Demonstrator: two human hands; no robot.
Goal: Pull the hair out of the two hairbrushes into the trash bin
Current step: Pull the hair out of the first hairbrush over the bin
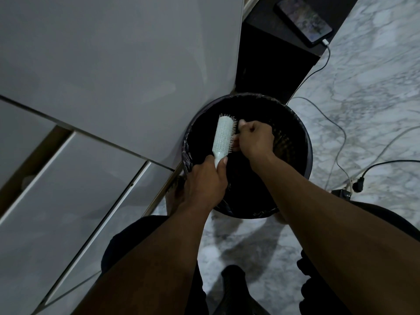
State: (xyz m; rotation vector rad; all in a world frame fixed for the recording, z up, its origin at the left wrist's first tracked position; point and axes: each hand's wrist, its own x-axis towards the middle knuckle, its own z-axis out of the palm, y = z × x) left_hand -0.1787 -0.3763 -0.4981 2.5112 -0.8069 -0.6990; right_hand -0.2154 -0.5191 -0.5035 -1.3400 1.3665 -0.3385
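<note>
Fingers [238, 127] pinch bristles — hairbrush [223, 136] (handle toward person) over bin [304, 142]

left of where the brush is held we see pale grey cabinet fronts [102, 64] with thin seams. right of it, white marble floor [363, 110], cables [336, 123], and beyond, a phone [303, 19] on a dark shelf [272, 64]. dim light.
</note>
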